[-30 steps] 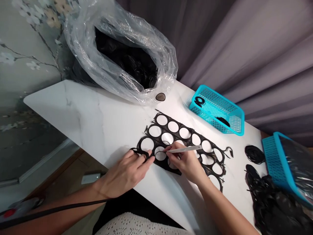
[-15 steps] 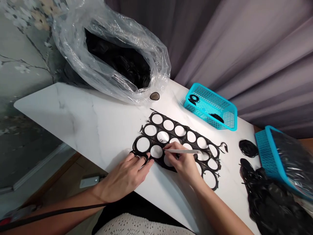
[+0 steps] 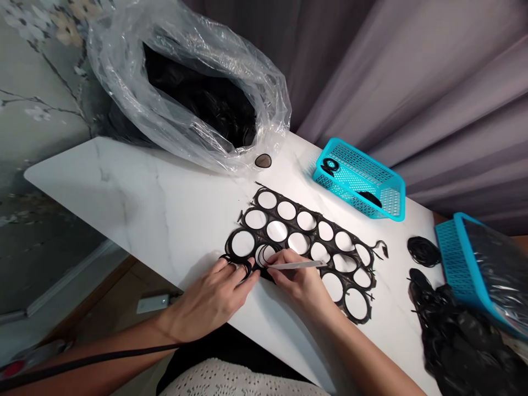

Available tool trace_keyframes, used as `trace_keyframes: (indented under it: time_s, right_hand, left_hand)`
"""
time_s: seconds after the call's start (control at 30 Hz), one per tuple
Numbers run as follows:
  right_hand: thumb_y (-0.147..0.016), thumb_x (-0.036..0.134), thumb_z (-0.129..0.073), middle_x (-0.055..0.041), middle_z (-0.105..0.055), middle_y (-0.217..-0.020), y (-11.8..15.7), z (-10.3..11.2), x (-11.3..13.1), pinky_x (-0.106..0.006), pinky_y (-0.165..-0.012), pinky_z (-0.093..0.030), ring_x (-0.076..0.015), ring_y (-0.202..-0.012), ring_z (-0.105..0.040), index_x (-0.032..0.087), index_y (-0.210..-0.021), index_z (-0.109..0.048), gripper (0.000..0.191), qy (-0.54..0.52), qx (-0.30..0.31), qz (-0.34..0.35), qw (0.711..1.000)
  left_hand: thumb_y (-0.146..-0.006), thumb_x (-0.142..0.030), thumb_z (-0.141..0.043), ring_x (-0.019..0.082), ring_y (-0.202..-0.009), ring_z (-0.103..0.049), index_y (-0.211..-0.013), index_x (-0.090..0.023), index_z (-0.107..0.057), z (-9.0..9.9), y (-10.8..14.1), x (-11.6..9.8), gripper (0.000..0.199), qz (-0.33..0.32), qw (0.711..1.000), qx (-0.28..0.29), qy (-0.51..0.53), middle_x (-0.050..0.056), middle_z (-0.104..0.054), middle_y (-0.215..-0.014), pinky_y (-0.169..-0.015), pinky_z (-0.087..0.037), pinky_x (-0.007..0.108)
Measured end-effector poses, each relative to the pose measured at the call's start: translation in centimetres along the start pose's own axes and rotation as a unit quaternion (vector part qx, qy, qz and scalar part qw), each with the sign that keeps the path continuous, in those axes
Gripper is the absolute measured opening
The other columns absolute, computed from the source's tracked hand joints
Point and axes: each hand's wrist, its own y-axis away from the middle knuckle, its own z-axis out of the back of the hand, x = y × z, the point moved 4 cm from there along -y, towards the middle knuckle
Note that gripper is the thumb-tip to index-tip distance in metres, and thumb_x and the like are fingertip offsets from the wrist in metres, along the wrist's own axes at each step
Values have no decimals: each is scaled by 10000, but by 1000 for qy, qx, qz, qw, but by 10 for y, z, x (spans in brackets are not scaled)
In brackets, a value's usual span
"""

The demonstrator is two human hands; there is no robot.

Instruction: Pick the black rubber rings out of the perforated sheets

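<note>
A black rubber-like sheet [image 3: 281, 246] with rows of large round holes lies on the white marbled table. My left hand [image 3: 220, 291] rests palm down at its lower left corner, fingers stretched out. Several thin black rings [image 3: 246, 269] loop about those fingers. In my right hand [image 3: 299, 278] is a pair of pale tweezers [image 3: 303, 264], pinched between thumb and fingers. The tweezers' tip is by a hole in the sheet's near row, close to my left fingertips. A thin black ring [image 3: 264, 253] shows within that hole at the tip.
A clear plastic bag [image 3: 264, 82] of black pieces stands behind. One turquoise basket [image 3: 361, 181] holds a few black items; another basket [image 3: 462, 264] holds black film. A ring bundle [image 3: 424, 251] and a black scrap pile [image 3: 466, 335] lie at right. A small dark oval [image 3: 263, 160] lies near the bag.
My right hand has moved left and slightly down with the tweezers, to a hole nearer my left hand. A thin ring now shows in that hole. My left hand stays put.
</note>
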Motion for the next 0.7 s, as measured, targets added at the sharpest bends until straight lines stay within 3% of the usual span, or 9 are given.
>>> trace_keyframes:
  time_s: [0.5,0.7]
  right_hand:
    - [-903,196,-610,-22,-671,-884,-2,-3,0,-313,-701,-465,-194,-826,-590,229,-812,-594,98,18,-5,14,1000]
    - [-887,152,-607,-27,-676,-892,-3,-3,7,-312,-707,-479,-193,-826,-612,225,-755,-548,163,69,-7,61,996]
  left_hand:
    - [-934,-55,-479,228,-936,-624,-1400,-180,-510,-3,3,1,484,10,1000,7,15,114,-635,-1139,-888,-487,398]
    - [-941,-69,-462,231,-949,-625,-1408,-173,-504,-3,3,1,480,9,1000,2,21,117,-636,-1136,-905,-483,404]
